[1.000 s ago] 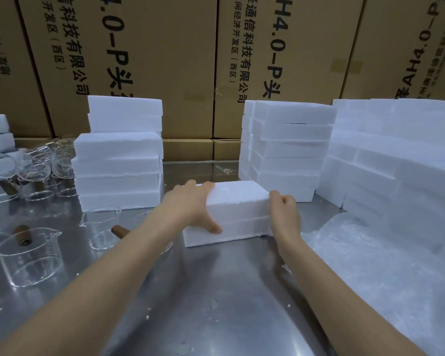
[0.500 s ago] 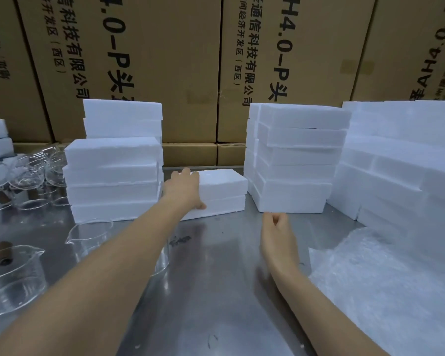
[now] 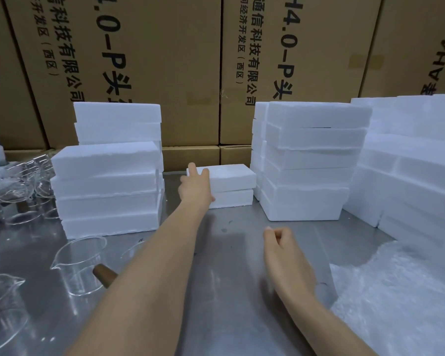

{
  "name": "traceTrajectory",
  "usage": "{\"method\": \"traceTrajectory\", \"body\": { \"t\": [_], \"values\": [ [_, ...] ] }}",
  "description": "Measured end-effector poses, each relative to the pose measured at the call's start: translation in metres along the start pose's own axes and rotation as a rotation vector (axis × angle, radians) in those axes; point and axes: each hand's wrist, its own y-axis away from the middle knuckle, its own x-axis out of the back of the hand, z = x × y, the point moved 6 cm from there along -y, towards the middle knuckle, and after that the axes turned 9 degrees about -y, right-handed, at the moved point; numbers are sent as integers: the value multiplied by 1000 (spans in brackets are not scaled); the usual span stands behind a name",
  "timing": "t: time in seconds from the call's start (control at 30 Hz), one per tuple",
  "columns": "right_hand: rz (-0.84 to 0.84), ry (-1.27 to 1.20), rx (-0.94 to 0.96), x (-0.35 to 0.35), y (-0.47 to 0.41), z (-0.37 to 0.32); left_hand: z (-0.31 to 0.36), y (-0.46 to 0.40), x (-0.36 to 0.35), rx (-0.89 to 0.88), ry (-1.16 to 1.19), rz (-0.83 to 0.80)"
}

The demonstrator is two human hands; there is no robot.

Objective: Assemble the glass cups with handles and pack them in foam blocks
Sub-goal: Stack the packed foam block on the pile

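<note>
Two hands showing: left hand (image 3: 195, 187), right hand (image 3: 280, 242).

Foam blocks: two-block pair (image 3: 229, 186) lying under left hand's fingers; stack just left of left hand (image 3: 108, 191) showing four blocks in front, two more behind; stack right of left hand (image 3: 311, 160) showing five; far-right pile (image 3: 409, 160) too merged for counting.

Glass cups: three standing near left forearm, nearest (image 3: 80, 265); cluster farther left (image 3: 18, 191) too tangled for counting.

Cardboard boxes (image 3: 129, 60) lining back: four large ones showing.

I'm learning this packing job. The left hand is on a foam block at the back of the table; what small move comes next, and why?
Probably let go with the left hand: the foam block already sits between the stacks, and the right hand is free.
</note>
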Motion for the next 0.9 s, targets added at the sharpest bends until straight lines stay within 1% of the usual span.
{"method": "traceTrajectory", "body": {
  "t": [0.33,0.6,0.7,0.83,0.9],
  "values": [
    [-4,38,10,-1,-1,0,16,-11,-4,-24,-3,57],
    [-13,58,32,-2,-2,-1,17,-10,-5,-55,-56,22],
    [-18,64,22,-2,-1,-2,18,0,7,-71,-87,1],
    [-21,83,23,-1,0,-4,13,25,42,-114,-95,-8],
    [-23,84,19,0,1,-4,4,45,53,-164,-111,-81]
  ]
}}
